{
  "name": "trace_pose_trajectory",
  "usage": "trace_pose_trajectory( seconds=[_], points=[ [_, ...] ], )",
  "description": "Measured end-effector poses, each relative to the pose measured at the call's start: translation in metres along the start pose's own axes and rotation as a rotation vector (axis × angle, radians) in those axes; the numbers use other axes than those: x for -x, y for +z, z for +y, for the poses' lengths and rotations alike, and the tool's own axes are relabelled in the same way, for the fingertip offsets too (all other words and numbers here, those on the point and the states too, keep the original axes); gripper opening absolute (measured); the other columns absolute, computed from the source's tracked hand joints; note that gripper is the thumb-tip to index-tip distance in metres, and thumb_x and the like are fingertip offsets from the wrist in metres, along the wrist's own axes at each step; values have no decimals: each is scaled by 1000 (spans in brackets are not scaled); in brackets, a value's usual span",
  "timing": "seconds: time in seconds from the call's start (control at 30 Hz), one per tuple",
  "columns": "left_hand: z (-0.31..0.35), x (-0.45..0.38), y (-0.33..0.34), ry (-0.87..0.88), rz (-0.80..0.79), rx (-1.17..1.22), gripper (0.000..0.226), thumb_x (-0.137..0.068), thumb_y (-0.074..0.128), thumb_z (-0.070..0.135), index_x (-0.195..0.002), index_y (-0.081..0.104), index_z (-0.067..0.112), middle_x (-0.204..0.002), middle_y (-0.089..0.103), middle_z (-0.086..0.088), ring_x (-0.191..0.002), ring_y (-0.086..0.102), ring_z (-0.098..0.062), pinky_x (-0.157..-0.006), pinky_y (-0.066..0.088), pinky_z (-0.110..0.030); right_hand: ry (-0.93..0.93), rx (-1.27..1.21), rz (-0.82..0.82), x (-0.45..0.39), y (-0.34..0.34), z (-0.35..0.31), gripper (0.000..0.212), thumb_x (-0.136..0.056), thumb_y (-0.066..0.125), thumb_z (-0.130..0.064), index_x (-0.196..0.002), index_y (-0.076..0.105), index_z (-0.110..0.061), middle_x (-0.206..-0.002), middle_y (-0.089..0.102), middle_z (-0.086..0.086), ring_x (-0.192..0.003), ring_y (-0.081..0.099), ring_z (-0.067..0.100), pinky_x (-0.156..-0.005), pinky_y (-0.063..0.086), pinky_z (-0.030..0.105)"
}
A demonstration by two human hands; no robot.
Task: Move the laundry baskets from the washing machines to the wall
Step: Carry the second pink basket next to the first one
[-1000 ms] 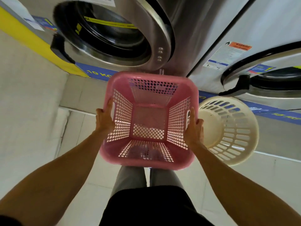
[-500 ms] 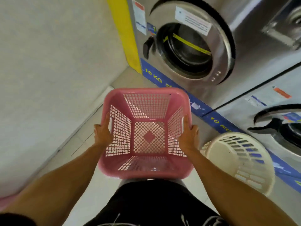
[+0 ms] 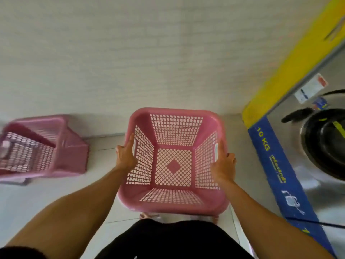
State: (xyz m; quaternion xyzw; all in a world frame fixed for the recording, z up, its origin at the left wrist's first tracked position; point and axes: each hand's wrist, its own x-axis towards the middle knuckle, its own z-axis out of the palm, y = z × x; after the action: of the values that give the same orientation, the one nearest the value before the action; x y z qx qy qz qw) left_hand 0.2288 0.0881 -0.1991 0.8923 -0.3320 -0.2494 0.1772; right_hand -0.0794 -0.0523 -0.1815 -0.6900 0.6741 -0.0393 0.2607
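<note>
One head-worn wide-angle view looks steeply down and forward, close over the pink basket [image 3: 173,161], facing the white wall [image 3: 130,53].

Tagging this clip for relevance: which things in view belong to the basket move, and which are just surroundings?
Part of the job:
- held pink basket
- left hand
- right hand
- wall
- pink baskets at the wall

Just there:
- washing machine
- yellow panel

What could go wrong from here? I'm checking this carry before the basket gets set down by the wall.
The pink basket, held by the left hand and right hand, hides the floor and most of the feet, so a stumble is possible. Swinging left, it might knock the tipped pink baskets. Its right rim passes near the washing machine.
</note>
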Motion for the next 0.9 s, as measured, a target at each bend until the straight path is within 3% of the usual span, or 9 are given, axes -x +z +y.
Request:
trace_pose_trajectory(
  seconds=[0.07,0.17,0.3,0.4,0.5,0.6,0.77,0.83,0.9],
  points=[
    [-38,2,-29,-46,42,43,102,-79,52,-12,-153,9,44,-126,41,-20,-96,36,-24,-79,42,-27,-67,16,-8,3,23,-40,87,-93,58,-14,-160,12,-45,-127,39,18,-116,48,38,-87,55,46],
    [-91,11,-72,-167,96,97,107,-77,44,-18,-151,7,50,-118,30,-7,-95,38,-24,-78,54,-33,-177,12,-21,16,53,-101,78,-98,55,-20,-157,13,-49,-123,42,21,-106,53,39,-76,57,45],
    [-162,13,-111,-285,186,66,103,-83,51,-8,-148,2,55,-108,33,-9,-88,44,-26,-67,57,-37,-327,34,-38,32,86,-174,70,-103,50,-32,-154,8,-54,-118,42,20,-90,59,33,-64,61,44],
    [-196,13,-129,-343,218,106,97,-87,50,-7,-151,4,50,-109,32,-9,-94,43,-25,-76,54,-33,-371,100,-95,36,109,-214,76,-101,55,-30,-153,5,-55,-118,40,19,-95,58,33,-66,62,44],
    [-227,4,-142,-374,253,150,98,-86,50,-9,-152,6,48,-124,31,-11,-106,45,-29,-83,55,-35,-430,138,-138,34,134,-250,81,-99,59,-27,-151,3,-57,-114,39,16,-99,56,34,-65,62,45],
    [-253,-13,-148,-398,281,168,101,-82,52,-12,-151,9,48,-129,30,-12,-116,45,-34,-90,55,-43,-466,155,-145,24,161,-283,80,-97,62,-27,-145,7,-60,-105,38,13,-94,59,37,-59,62,47],
    [-285,-54,-156,-456,237,137,95,-85,55,-6,-153,11,44,-136,31,-17,-125,41,-38,-98,48,-41,-444,166,-217,2,204,-321,76,-99,59,-30,-148,10,-60,-107,41,14,-84,60,34,-48,58,36],
    [-291,-72,-162,-471,221,160,85,-90,55,1,-153,15,43,-135,37,-22,-118,49,-41,-97,51,-34,-428,177,-253,-11,219,-331,75,-99,58,-33,-150,9,-60,-108,42,14,-76,62,30,-41,52,30],
    [-303,-93,-165,-465,254,181,80,-94,53,3,-153,16,41,-112,43,-16,-84,56,-27,-72,55,-13,-413,196,-291,-22,233,-340,67,-101,52,-39,-150,10,-60,-108,43,16,-65,62,26,-35,48,25]
  ],
)
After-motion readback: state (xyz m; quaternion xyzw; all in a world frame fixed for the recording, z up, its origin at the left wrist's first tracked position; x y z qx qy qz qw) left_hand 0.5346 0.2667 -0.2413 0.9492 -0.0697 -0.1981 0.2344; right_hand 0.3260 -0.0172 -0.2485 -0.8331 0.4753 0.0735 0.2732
